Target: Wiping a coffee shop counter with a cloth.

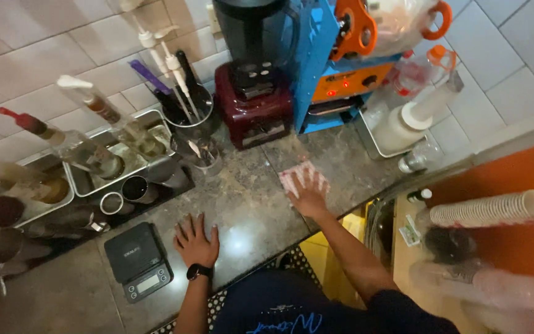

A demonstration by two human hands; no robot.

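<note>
My right hand (309, 195) lies flat with fingers spread on a pink and white cloth (292, 176), pressing it onto the dark stone counter (248, 213) in front of the blender. The fingers of my left hand (195, 240) are apart, its palm resting on the counter and holding nothing. A black watch sits on that wrist. Just to its left stands a small black digital scale (138, 261).
A dark red blender (253, 93) and a blue and orange cup-sealing machine (341, 62) stand at the back. Metal trays with syrup pump bottles (103, 133) fill the left. A stack of paper cups (492, 210) lies at the right, beyond the counter edge.
</note>
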